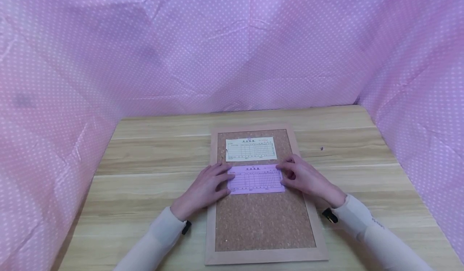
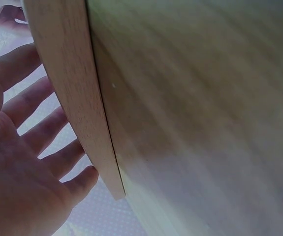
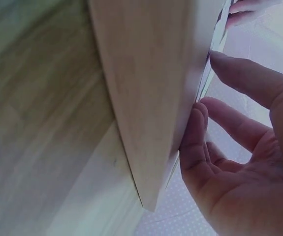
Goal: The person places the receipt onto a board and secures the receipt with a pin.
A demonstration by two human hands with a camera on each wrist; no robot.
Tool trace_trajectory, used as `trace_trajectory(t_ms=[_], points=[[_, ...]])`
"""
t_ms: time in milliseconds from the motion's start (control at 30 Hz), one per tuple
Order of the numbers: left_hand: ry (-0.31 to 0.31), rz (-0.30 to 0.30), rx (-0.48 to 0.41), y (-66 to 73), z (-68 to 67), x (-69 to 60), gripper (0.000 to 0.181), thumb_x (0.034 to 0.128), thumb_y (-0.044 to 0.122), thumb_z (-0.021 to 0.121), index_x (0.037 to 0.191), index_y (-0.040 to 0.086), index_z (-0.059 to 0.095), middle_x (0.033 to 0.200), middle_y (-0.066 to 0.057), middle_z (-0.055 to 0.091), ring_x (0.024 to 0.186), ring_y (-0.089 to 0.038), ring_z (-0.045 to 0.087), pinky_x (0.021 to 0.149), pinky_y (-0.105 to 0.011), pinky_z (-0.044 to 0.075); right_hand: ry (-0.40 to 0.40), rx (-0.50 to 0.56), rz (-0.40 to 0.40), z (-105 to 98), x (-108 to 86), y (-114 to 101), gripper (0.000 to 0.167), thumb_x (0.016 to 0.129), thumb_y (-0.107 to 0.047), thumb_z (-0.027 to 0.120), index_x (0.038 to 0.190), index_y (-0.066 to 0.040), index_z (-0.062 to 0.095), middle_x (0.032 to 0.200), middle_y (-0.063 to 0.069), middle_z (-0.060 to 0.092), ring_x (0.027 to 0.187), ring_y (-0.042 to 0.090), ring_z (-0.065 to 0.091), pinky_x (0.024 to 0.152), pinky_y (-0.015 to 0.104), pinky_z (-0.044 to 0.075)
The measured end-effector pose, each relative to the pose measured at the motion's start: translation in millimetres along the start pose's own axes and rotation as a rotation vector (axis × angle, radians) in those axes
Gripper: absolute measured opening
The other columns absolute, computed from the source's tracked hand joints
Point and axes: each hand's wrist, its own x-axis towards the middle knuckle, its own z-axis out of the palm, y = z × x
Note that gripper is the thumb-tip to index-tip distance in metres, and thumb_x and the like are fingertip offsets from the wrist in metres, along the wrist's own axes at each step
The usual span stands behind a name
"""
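A purple printed slip [image 1: 255, 184] lies on the cork board [image 1: 264, 222], just below a pale yellow printed slip [image 1: 250, 150]. My left hand [image 1: 204, 186] rests its spread fingertips on the purple slip's left edge. At the right edge, my right hand [image 1: 306, 178] touches the slip with thumb and fingertips set apart. The right wrist view shows some fingers of the right hand [image 3: 249, 162] bent beside the wooden frame [image 3: 141, 88]. In the left wrist view the left hand [image 2: 28, 147] reaches over the frame with fingers fairly straight.
The board lies on a wood-grain table [image 1: 145, 150]. A tiny dark purple object [image 1: 321, 148] sits right of the board, too small to identify. Pink dotted cloth [image 1: 232, 53] hangs behind and at both sides.
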Motion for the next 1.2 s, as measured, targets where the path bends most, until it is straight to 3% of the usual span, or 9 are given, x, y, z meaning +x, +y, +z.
trace_trajectory(t_ms=[167,333,600,867,1200], points=[[-0.001,-0.003,0.002,-0.5,0.6,0.2,0.049,0.0946,0.03,0.077,0.139,0.011,0.066,0.161,-0.01,0.044,0.151,-0.04,0.032,0.122,-0.06,0.024,0.091,0.051,0.019,-7,-4.9,3,0.038,0.092,-0.015,0.079,0.127,-0.004,0.071,0.114,0.005,0.066,0.097,0.018,0.062,0.084,0.039,0.055],[0.001,0.001,0.002,-0.6,0.5,0.1,0.05,0.0944,0.03,0.077,0.139,0.011,0.066,0.16,-0.011,0.045,0.151,-0.04,0.032,0.122,-0.06,0.024,0.24,0.083,-0.012,-21,-11.5,13,0.034,0.095,-0.009,0.075,0.126,0.003,0.068,0.115,0.015,0.071,0.097,0.029,0.07,0.085,0.049,0.06],[-0.004,-0.009,0.003,0.1,0.4,0.1,0.05,0.0937,0.03,0.078,0.138,0.011,0.066,0.159,-0.011,0.046,0.151,-0.039,0.033,0.122,-0.059,0.024,0.395,0.036,-0.051,-41,-20.0,29,0.034,0.095,-0.001,0.072,0.128,0.005,0.067,0.119,0.023,0.07,0.098,0.038,0.071,0.082,0.054,0.059],[0.003,-0.01,0.005,0.6,-0.2,0.0,0.05,0.0933,0.03,0.079,0.138,0.011,0.067,0.159,-0.011,0.047,0.151,-0.04,0.033,0.122,-0.06,0.025,0.453,0.007,-0.017,-58,-25.5,42,0.034,0.096,-0.004,0.072,0.129,0.004,0.066,0.125,0.024,0.068,0.106,0.041,0.067,0.089,0.059,0.054],[0.001,-0.015,0.007,0.0,0.7,0.8,0.049,0.0934,0.03,0.079,0.137,0.012,0.067,0.159,-0.009,0.047,0.151,-0.039,0.032,0.122,-0.059,0.025,0.444,-0.002,0.006,-67,-25.9,64,0.034,0.097,-0.008,0.072,0.129,0.003,0.067,0.137,0.025,0.062,0.127,0.047,0.056,0.098,0.064,0.047]])
